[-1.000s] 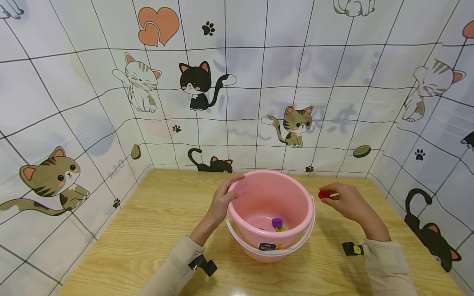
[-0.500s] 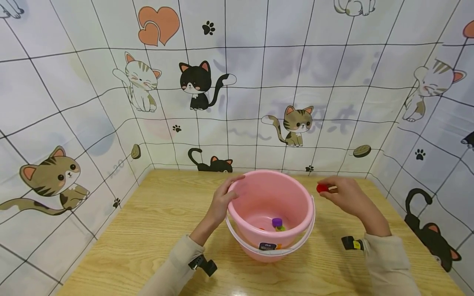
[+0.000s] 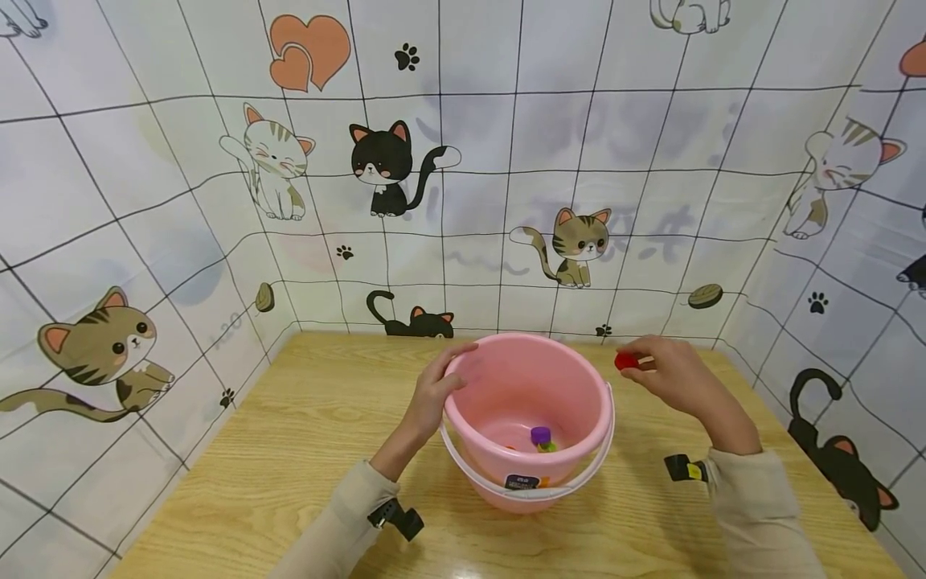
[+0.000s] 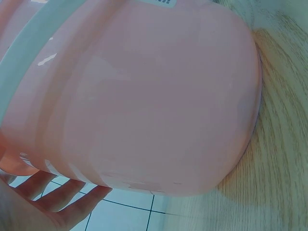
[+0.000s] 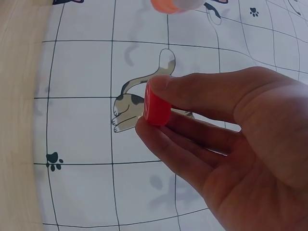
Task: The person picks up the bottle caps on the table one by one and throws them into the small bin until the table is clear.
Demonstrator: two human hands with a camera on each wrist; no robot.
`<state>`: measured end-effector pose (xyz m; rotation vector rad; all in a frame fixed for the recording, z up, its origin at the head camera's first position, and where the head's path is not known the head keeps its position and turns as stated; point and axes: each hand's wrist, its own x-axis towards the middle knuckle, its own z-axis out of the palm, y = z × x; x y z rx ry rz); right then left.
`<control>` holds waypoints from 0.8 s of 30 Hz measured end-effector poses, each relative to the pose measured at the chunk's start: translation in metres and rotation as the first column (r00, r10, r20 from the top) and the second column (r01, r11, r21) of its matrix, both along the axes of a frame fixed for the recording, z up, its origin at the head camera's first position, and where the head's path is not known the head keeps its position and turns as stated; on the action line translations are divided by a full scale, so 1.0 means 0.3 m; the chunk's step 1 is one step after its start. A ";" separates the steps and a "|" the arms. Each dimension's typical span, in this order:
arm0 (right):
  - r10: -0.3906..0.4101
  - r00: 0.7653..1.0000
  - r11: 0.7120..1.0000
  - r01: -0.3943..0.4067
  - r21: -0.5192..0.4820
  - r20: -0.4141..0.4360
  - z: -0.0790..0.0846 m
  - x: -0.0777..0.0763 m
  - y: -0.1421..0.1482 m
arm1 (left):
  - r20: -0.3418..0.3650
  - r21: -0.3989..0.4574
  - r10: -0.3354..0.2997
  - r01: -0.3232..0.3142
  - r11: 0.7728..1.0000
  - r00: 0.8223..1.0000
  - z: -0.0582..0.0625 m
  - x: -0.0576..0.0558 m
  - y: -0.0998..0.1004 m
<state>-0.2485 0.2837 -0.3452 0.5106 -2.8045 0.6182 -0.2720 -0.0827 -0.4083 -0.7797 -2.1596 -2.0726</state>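
A pink bucket (image 3: pixel 535 378) stands upright on the table, its white handle (image 3: pixel 531 492) hanging down in front. My left hand (image 3: pixel 434 390) grips the bucket's left rim; in the left wrist view its fingers (image 4: pixel 72 195) lie along the outer wall. Off to the right of the bucket, at about rim height in the head view, my right hand (image 3: pixel 669 374) pinches a small red round bottle cap (image 5: pixel 157 103) between thumb and fingertips. Inside the bucket lie a purple cap (image 3: pixel 540 435), a yellow-green piece (image 3: pixel 547 447) and a bit of something red, mostly hidden by the front wall.
The wood-grain table (image 3: pixel 325 482) extends around the bucket. White cloth walls (image 3: pixel 477 201) printed with cats and grid lines enclose it at the back and both sides. A black wrist camera (image 3: pixel 396 519) is strapped to the left sleeve, another (image 3: pixel 683 468) to the right.
My right hand has risen a little and shifted slightly left with the red cap held in it. The left hand and the bucket have stayed in place.
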 end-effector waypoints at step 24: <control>0.096 0.993 0.995 -0.093 0.039 -0.074 0.113 -0.008 -0.093 | 0.008 -0.026 -0.028 0.028 0.999 1.000 0.095 0.074 -0.005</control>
